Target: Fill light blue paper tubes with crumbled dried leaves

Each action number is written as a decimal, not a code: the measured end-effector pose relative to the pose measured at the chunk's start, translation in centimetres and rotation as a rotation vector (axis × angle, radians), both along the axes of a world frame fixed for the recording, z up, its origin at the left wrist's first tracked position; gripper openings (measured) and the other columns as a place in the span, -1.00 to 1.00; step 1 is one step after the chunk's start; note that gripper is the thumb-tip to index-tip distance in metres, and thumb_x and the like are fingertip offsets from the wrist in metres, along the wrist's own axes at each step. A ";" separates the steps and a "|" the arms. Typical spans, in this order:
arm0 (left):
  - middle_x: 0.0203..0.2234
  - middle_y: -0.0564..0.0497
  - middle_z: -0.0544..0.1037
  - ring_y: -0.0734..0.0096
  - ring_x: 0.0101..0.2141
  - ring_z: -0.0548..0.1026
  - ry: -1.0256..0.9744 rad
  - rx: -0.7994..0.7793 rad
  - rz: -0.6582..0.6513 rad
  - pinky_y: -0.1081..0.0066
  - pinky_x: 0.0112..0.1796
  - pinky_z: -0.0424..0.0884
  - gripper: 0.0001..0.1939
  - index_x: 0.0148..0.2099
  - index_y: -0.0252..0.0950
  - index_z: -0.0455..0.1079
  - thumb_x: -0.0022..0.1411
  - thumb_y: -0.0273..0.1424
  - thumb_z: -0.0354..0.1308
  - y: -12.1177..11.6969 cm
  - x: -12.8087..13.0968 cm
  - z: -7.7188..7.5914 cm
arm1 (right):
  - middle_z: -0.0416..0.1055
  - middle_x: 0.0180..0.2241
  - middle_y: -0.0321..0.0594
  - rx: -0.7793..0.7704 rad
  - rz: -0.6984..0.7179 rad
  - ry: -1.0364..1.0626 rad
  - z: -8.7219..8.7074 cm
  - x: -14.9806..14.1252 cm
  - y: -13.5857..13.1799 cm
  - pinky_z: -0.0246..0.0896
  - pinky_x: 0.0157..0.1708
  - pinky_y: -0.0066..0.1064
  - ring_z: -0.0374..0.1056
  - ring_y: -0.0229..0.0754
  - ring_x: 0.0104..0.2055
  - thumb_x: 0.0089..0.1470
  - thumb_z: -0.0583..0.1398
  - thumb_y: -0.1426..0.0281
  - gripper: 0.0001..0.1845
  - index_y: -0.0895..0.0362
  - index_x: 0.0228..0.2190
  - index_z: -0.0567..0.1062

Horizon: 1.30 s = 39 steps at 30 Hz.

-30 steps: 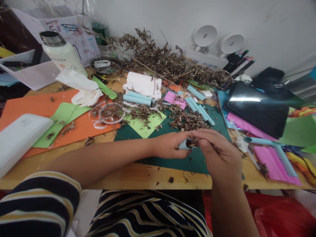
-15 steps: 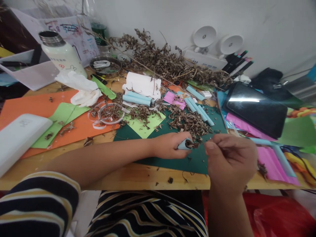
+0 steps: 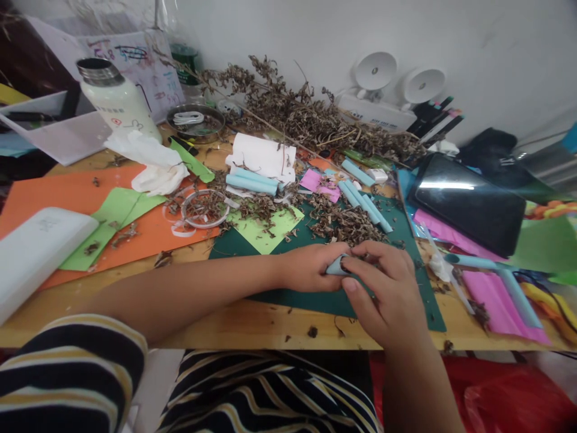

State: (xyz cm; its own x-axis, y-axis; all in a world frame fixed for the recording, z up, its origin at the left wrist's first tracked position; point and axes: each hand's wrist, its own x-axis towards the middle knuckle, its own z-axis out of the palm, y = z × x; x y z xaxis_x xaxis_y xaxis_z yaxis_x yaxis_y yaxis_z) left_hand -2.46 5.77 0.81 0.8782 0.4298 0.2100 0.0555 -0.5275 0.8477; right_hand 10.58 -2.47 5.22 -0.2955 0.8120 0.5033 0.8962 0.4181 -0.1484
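Observation:
My left hand [image 3: 311,267] is wrapped around a light-blue paper tube [image 3: 334,266], its open end turned toward my right hand. Dark dried leaf shows at the tube's mouth. With fingers extended and thumb apart, my right hand [image 3: 390,288] reaches to that mouth, the index fingertip at the opening. Just beyond both hands lies a heap of crumbled dried leaves [image 3: 345,221] on the dark green mat [image 3: 306,299]. More rolled blue paper tubes [image 3: 360,201] rest behind the heap.
Dried branches [image 3: 288,102] stretch along the wall. A tape ring [image 3: 205,209] sits on orange paper [image 3: 27,198] beside a yellow-green sheet [image 3: 264,240]. On the left stand a white bottle [image 3: 119,99] and a white power bank [image 3: 49,252]; a black tablet [image 3: 469,204] lies right.
My right hand has come left to the tube's mouth, and its pinched fingers have spread. The leaf bits sticking out of the tube are now mostly inside or covered. My left hand stays put.

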 end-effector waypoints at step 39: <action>-0.57 0.11 0.23 0.57 -0.53 0.23 -0.109 0.039 -0.028 0.56 -0.48 0.19 -0.90 -0.41 -0.30 0.06 0.00 -0.44 -0.04 -0.1 0.1 -0.4 | 0.15 0.03 -0.03 -0.077 0.074 0.045 1.4 0.8 0.8 0.05 -0.01 -0.10 0.09 -0.03 0.05 -0.04 0.05 0.39 -0.71 0.15 -0.22 0.38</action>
State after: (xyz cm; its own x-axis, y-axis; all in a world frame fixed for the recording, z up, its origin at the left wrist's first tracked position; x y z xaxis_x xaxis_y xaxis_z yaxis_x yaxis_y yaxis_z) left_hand -2.32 5.70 0.37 0.8609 0.3947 0.3210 -0.0512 -0.5606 0.8265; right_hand 11.42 -1.66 6.59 -0.3343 0.8257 0.4544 0.8551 0.4685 -0.2223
